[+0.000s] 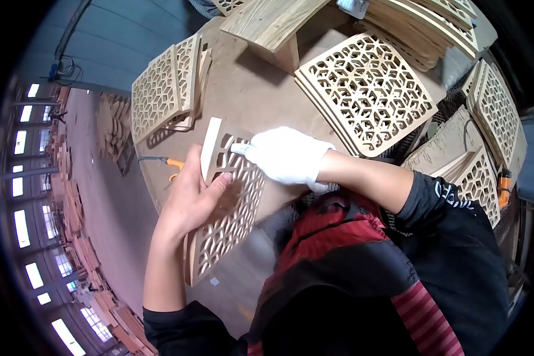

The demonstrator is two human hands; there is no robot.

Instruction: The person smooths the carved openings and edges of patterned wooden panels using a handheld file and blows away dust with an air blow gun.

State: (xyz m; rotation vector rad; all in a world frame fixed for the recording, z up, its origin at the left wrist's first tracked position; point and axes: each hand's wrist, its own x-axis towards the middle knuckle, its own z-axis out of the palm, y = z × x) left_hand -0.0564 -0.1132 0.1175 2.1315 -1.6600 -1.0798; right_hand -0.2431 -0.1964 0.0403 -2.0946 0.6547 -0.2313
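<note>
A wooden lattice panel [231,222] with cut-out openings is held up at a slant before me. My bare left hand [190,199] grips its left edge, with the thumb over the front face. My right hand [288,157], in a white glove, is closed at the panel's upper part. From its fingertips pokes a small pale bluish folded piece [239,148], which looks like abrasive paper or cloth and touches the openings. Behind my left hand an orange tool with a cord [175,163] shows in part.
Lattice panels are stacked on the table [267,107] at left [157,92] and at right [368,92]. A wooden stand [273,24] is at the back. More panels [497,113] and an orange power tool [504,188] are at far right.
</note>
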